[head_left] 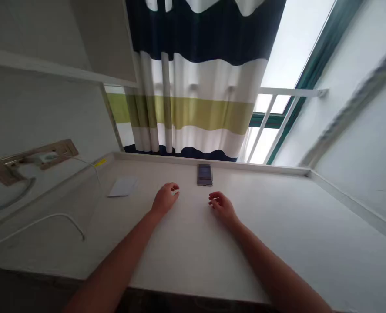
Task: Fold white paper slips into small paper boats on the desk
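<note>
My left hand rests over the white desk with its fingers curved and a gap between thumb and fingers; nothing is in it. Opposite it, my right hand has loosely bent fingers, apart from each other, and holds nothing. A dark smartphone lies flat near the desk's back edge, just beyond my right hand and touched by neither hand. To the left of my left hand is a white sheet or card lying on the desk.
White cables run over the desk's left side, near a wall socket panel with plugs. A small yellow item sits by the left edge. Behind the desk hang a striped curtain and a white railing before the window.
</note>
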`<state>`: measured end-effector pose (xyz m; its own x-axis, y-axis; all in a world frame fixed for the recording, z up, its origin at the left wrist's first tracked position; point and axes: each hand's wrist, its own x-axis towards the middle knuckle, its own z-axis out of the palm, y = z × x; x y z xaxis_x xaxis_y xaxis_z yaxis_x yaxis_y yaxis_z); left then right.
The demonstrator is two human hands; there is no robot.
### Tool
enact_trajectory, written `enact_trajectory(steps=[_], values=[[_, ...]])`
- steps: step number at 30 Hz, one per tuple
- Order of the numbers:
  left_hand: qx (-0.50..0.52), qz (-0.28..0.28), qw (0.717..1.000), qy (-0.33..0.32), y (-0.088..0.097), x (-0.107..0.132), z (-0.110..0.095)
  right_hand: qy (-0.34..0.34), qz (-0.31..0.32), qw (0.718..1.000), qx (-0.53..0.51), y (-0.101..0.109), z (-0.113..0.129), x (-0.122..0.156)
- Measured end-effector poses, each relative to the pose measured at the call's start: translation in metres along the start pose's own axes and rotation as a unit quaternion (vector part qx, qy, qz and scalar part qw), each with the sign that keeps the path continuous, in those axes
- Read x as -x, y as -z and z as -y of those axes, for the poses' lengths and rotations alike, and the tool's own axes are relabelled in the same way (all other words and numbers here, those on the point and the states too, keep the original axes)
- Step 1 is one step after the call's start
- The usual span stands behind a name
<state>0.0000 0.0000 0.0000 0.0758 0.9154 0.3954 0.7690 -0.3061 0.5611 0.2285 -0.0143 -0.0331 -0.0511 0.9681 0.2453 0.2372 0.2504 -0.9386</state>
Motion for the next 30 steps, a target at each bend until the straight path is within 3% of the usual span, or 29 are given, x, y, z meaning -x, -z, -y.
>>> enact_trajectory(steps=[10,15,23,30], values=[[-0.05,0.009,0.998,-0.036,0.003,0.0,0.01,-0.006,-0.002,1.0,0.005,-0.005,0.002,0.001],[-0.046,0.022,0.999,-0.014,0.012,0.0,0.023,-0.014,-0.003,1.0,0.01,-0.009,0.005,0.002],[-0.138,-0.038,0.989,0.033,0.052,-0.001,0.076,-0.015,0.019,0.999,0.036,-0.007,0.009,0.003],[-0.252,-0.085,0.953,0.143,0.086,0.007,0.119,0.015,0.076,0.996,0.048,-0.018,0.024,-0.002]])
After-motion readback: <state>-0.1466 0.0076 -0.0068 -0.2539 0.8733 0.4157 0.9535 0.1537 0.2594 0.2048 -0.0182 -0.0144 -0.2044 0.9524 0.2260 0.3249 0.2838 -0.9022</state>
